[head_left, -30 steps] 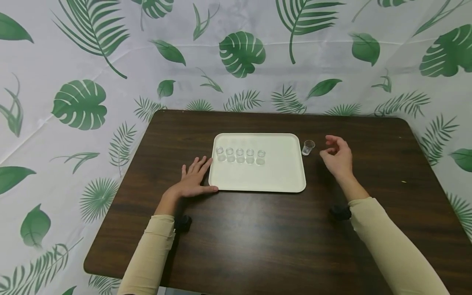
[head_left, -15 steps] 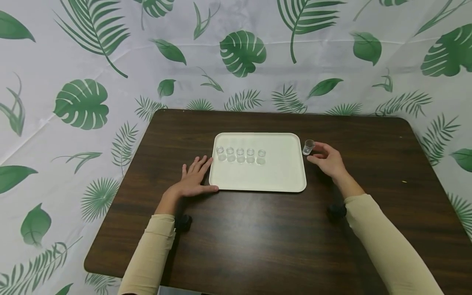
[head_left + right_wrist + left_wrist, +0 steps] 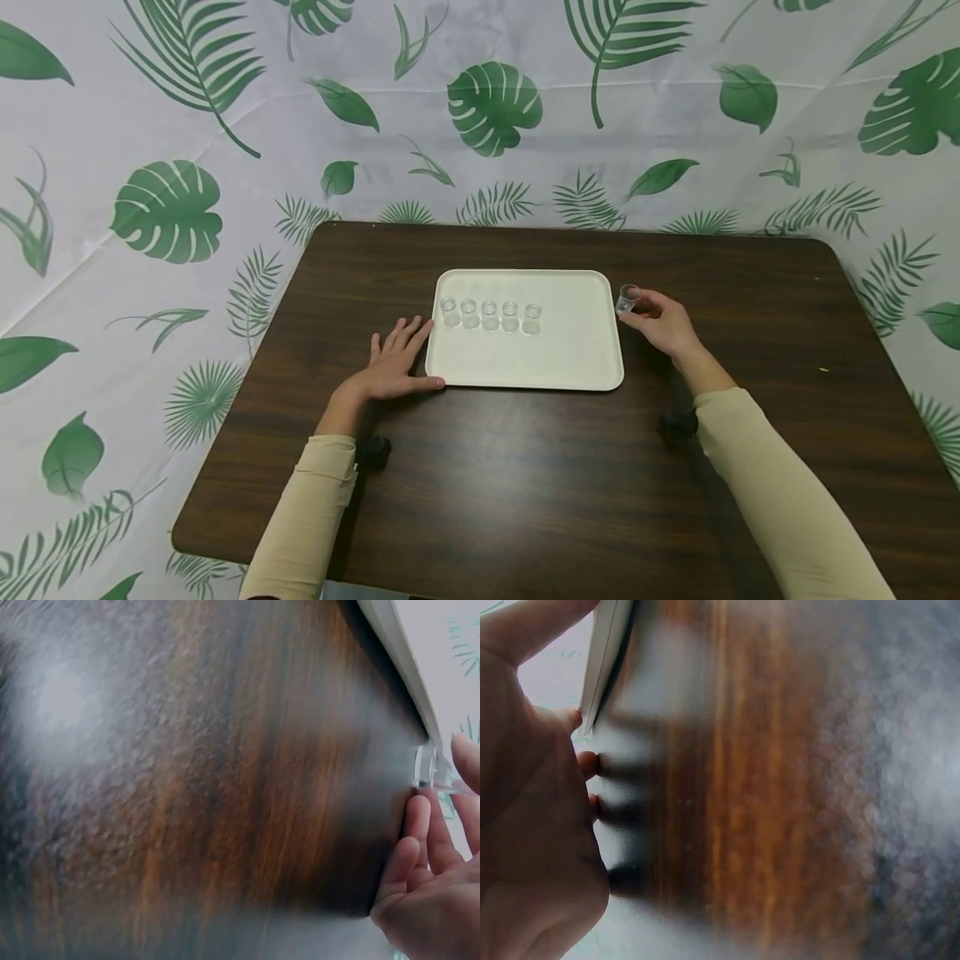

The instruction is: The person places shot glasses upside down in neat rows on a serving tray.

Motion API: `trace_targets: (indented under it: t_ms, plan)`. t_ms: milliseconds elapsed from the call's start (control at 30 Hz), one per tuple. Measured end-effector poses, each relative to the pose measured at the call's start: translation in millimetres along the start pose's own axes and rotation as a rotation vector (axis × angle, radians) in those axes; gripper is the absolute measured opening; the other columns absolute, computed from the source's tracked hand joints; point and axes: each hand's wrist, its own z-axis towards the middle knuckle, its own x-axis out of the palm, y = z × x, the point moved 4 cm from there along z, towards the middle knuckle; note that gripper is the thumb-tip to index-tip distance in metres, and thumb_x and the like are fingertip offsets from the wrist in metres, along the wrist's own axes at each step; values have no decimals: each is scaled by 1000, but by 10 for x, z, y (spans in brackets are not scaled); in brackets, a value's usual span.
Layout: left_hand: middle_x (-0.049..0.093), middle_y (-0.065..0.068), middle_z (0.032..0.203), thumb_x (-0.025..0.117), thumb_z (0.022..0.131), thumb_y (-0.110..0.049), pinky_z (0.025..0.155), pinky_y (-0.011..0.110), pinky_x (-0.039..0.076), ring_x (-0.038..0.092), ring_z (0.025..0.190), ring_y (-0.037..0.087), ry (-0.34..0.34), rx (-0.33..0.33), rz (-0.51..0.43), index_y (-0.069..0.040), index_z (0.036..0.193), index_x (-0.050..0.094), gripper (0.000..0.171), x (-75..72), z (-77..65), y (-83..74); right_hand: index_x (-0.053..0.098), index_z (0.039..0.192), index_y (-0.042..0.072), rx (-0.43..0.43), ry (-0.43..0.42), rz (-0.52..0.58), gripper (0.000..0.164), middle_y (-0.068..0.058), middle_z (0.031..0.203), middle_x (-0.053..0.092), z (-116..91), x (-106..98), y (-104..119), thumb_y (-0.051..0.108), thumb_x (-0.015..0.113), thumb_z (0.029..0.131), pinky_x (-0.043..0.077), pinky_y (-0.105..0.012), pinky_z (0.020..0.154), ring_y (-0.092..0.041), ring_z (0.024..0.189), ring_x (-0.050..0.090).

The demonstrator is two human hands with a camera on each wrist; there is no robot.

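Observation:
Just off the right edge of a cream tray (image 3: 577, 358), a small clear shot glass (image 3: 627, 297) stands upright on the table. My right hand (image 3: 669, 325) pinches it from the right between thumb and fingers. In the right wrist view, the thick base of the glass (image 3: 425, 766) is at the tabletop beside the tray. My left hand (image 3: 392, 367) rests flat with spread fingers at the tray's left edge, thumb near the front left corner. On the tray, several similar glasses, one of them a middle glass (image 3: 490, 316), form a row left of centre.
The dark wood table (image 3: 495, 475) has rounded corners and carries the tray towards its far side. Behind and around it hangs a white cloth (image 3: 570, 142) printed with green leaves. A tiny yellow speck (image 3: 823, 370) lies on the table at the right.
My right hand has come in from the right, its fingers closing on the shot glass beside the tray. My left hand and the tray have stayed in place.

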Motion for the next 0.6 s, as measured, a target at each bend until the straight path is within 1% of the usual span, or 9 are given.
trace_targets:
  t_ms: [267,500,600]
  plan:
    - [-1,10,164,61,84,-67,107,67,-11,-10,149,32,-11,15,1,-21,160,2,106,10,31,26,53,136,2,-11,-20,-22,53,-23,131,53,-7,-11,4,35,63,96,42,-40,87,-39,114,50]
    - [-1,11,164,63,84,-64,107,67,-11,-10,149,33,-12,18,-2,-19,160,3,106,-1,25,13,54,134,3,-16,-12,-31,53,-21,127,54,-25,-21,-40,39,63,96,43,-36,84,-36,111,49]
    - [1,13,164,64,85,-63,107,68,-10,-9,148,35,-16,22,-2,-18,160,5,106,-3,17,10,54,132,1,-29,-9,-27,54,-21,124,55,-34,-13,-64,40,63,96,43,-31,82,-34,108,50]
